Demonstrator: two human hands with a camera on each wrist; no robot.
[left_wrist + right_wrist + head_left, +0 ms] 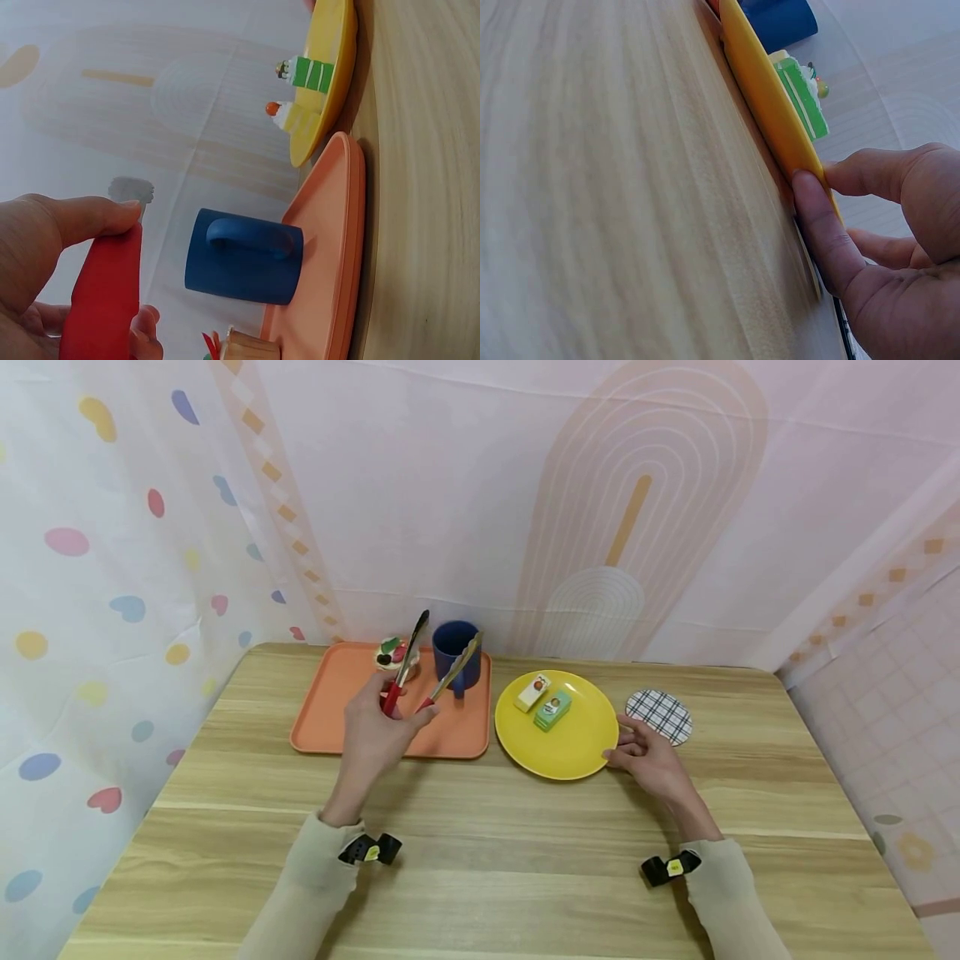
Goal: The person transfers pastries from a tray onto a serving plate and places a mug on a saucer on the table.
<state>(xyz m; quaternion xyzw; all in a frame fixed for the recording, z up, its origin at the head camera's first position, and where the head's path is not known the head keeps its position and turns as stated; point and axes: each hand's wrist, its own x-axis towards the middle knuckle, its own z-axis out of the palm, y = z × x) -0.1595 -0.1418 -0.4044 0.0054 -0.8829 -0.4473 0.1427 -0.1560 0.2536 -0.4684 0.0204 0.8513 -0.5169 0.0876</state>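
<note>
My left hand (375, 731) grips a pair of tongs (406, 667) by their red handles. The tongs' two arms stand spread apart over the orange tray (322, 718), with nothing between the tips. Near them on the tray are a small cupcake (388, 652) with fruit on top and a dark blue mug (244, 259). At its right rim, the yellow plate (573, 756) is pinched between the thumb and fingers of my right hand (656, 764). Two toy cake slices lie on the plate, one pale yellow (531, 693) and one green (553, 712).
A round checked coaster (663, 714) lies just beyond my right hand, beside the plate. Everything stands on a wood-grain table (525, 860). A patterned cloth (450, 510) hangs behind the table's far edge.
</note>
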